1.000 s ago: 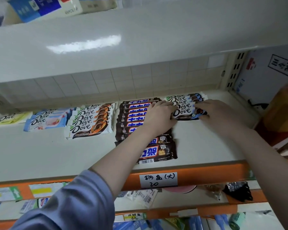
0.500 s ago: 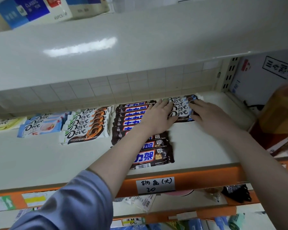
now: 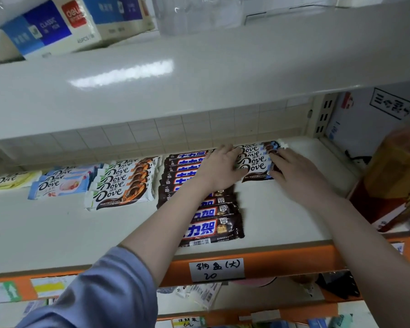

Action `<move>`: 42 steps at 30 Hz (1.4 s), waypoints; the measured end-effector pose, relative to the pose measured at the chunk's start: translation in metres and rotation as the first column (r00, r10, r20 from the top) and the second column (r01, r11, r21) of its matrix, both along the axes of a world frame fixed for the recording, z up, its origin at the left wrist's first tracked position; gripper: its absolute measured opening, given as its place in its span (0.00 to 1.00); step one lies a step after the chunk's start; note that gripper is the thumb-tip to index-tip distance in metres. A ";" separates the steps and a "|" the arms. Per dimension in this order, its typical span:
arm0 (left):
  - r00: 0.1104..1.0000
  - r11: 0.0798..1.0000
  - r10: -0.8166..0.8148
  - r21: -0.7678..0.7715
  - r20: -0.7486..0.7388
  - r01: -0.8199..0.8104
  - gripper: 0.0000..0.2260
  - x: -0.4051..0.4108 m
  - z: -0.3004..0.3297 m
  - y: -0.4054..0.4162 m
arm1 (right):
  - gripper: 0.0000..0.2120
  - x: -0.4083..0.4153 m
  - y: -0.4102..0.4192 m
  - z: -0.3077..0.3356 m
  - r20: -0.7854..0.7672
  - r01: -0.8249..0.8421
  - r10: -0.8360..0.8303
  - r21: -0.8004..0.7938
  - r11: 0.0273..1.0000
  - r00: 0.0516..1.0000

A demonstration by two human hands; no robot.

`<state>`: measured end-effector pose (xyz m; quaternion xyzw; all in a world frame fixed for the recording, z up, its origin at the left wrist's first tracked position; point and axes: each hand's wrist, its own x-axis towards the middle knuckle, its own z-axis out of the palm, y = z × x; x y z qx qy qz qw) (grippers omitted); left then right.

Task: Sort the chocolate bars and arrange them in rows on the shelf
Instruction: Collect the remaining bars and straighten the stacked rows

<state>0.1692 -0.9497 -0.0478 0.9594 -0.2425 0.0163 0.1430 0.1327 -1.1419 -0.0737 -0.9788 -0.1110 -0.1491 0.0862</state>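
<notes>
Chocolate bars lie in rows on the white shelf (image 3: 57, 233). At the far right is a stack of blue-ended Dove bars (image 3: 253, 162). My left hand (image 3: 219, 170) presses flat against its left end, lying over the brown Snickers row (image 3: 211, 223). My right hand (image 3: 296, 176) presses its right end, fingers spread. Further left sit an orange Dove row (image 3: 121, 183), a pink Dove row (image 3: 62, 183) and a yellow Dove bar (image 3: 12, 181).
A deep white shelf (image 3: 199, 74) overhangs above, carrying blue boxes (image 3: 47, 29). The orange front edge holds a handwritten price tag (image 3: 217, 269). A brown and yellow box (image 3: 393, 185) stands at the right. Lower shelves hold small goods.
Both hands have slid the blue-ended Dove stack toward the back of the shelf, squaring its ends. The camera has tilted upward slightly.
</notes>
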 end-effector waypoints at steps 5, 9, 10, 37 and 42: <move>0.988 0.987 0.092 -0.146 0.127 -0.073 0.18 -0.006 0.001 0.016 | 0.18 -0.004 0.004 -0.001 -0.022 -0.011 0.012 0.062 0.998 1.000; 0.989 0.990 0.057 -0.136 0.138 -0.038 0.15 -0.011 -0.002 0.017 | 0.17 -0.005 0.006 0.000 -0.020 0.004 -0.002 0.100 0.995 1.000; 0.989 0.991 0.052 -0.129 0.141 -0.033 0.15 -0.012 -0.003 0.017 | 0.17 -0.005 0.005 -0.001 -0.023 0.010 -0.008 0.105 0.994 1.000; 0.922 0.964 0.259 -0.022 0.288 -0.263 0.17 -0.067 0.007 0.040 | 0.15 -0.038 0.034 0.016 -0.014 -0.035 0.036 0.073 0.997 0.999; 0.887 0.912 0.400 -0.010 0.230 -0.409 0.19 -0.106 -0.006 0.079 | 0.16 -0.060 0.073 0.017 -0.022 -0.161 0.168 0.174 0.971 0.986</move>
